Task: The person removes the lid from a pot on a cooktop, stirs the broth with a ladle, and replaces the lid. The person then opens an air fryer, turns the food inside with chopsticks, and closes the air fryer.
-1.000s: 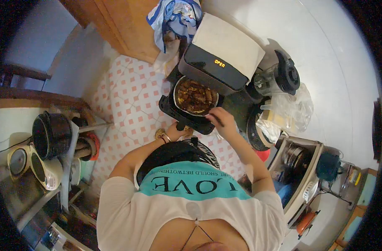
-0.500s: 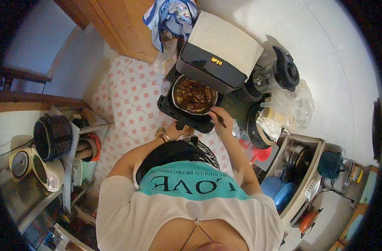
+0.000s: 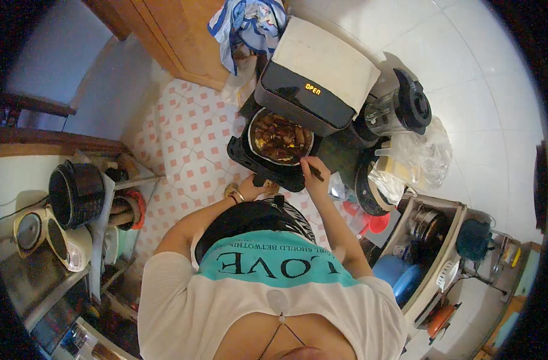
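An air fryer [image 3: 313, 87] with a lit display reading OPEN has its black drawer [image 3: 241, 157] pulled out. Inside the drawer, a round white-rimmed liner [image 3: 253, 151] holds browned food pieces [image 3: 280, 135]. My left hand [image 3: 250, 188] is wrapped round the drawer's handle [image 3: 259, 180] at the near side. At the drawer's right edge, my right hand [image 3: 315, 171] is closed on a thin dark utensil [image 3: 316, 174]. The utensil's far end is hard to make out near the liner's rim.
A blender [image 3: 400, 108] and a plastic bag [image 3: 427, 153] stand right of the fryer. Farther right is a rack [image 3: 427, 258] with a blue bowl [image 3: 396, 275]. A black pot [image 3: 77, 193] and a cream two-plate appliance [image 3: 52, 240] are at left. A cloth [image 3: 250, 27] hangs behind.
My right hand has drawn slightly nearer to my body since one second ago and now holds the utensil lower at the drawer's edge. My left hand stays on the handle.
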The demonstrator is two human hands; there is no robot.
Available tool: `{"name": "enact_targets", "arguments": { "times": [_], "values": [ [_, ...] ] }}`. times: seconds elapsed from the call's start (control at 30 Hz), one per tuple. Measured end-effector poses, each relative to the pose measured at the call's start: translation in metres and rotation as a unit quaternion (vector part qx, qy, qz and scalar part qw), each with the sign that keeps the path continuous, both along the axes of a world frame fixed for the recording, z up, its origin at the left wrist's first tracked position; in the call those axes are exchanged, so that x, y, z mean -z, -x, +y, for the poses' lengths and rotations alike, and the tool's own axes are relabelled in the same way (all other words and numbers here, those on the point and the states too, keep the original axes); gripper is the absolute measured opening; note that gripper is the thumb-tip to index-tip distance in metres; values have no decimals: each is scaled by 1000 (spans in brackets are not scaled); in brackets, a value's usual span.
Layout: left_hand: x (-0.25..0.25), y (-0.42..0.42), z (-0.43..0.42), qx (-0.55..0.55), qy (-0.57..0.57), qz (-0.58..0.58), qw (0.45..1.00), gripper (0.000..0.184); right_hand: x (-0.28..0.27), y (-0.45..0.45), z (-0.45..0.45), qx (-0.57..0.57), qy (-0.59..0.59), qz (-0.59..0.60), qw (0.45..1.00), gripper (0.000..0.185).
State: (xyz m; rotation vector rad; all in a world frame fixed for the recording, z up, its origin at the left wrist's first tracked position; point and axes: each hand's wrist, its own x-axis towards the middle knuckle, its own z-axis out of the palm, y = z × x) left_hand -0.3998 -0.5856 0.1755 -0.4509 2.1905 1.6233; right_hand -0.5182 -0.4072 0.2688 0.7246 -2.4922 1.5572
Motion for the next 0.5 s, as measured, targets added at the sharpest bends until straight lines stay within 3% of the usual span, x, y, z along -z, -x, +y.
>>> {"name": "enact_targets", "arguments": {
  "times": [0.17, 0.37, 0.47, 0.5],
  "values": [
    [-55, 4, 1, -35, 49, -26, 998, 65, -24, -3, 1, -81, -44, 90, 992, 10],
    [-52, 5, -2, 3, 37, -11, 999, 57, -29, -7, -5, -154, -164, 189, 956, 19],
    [-40, 9, -7, 82, 10, -15, 996, 71, -28, -11, -5, -247, -225, 208, 919, 24],
    [-43, 8, -6, 60, 10, -18, 998, 72, -28, -14, -5, -271, -231, 213, 910, 25]
  ]
}}
